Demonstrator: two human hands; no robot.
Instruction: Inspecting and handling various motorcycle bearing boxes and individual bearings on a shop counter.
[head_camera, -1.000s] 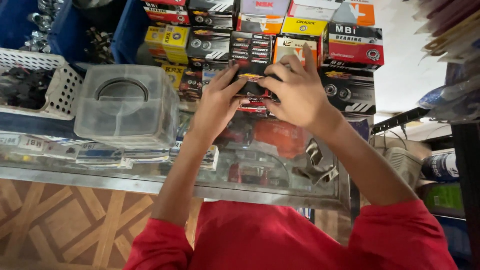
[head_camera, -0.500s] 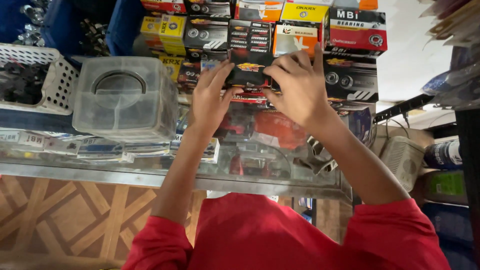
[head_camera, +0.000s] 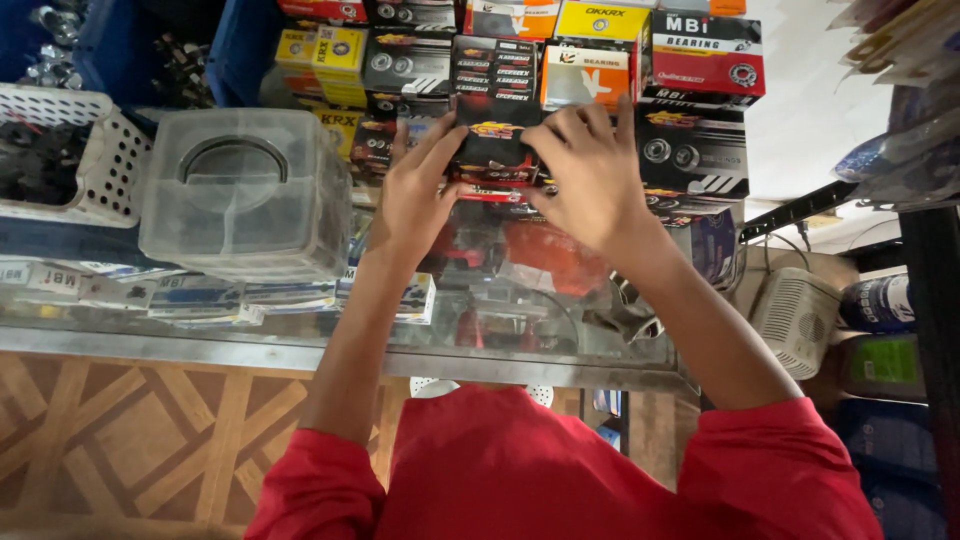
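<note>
Two red sleeves (head_camera: 560, 480) filled the near edge, both forearms reaching away over a glass-topped table (head_camera: 300, 345). Under the glass lay flat packets (head_camera: 190, 295) at the left and red goods (head_camera: 545, 255) nearer the middle, blurred by reflections. Below the table's near rim, a wood-patterned floor (head_camera: 130, 440) showed at the left.

On the table, left of the arms, stood a clear plastic tub (head_camera: 245, 195) with a round lid, and left of that a white basket (head_camera: 75, 155) holding dark parts. At the right, beyond the table's end, sat a white vented device (head_camera: 795, 320), with a green bottle (head_camera: 885, 365) just right of it.

Farther out, the left hand (head_camera: 415, 190) and right hand (head_camera: 590, 170) met on a small black box (head_camera: 490, 135). Left grip: fingers pressed on the box's left side, thumb beneath. Right grip: fingers curled over its right edge and top, closed on it. So both hands held the box, raised just above the table's far part, against the stacked goods.

Farthest, stacks of boxes (head_camera: 690, 150) rose behind the hands: black ones at the centre and right, yellow ones (head_camera: 335, 55) at the left, an orange-and-white one (head_camera: 585, 75) and a red one (head_camera: 710, 50) above. Blue bins (head_camera: 245, 45) stood at the far left.
</note>
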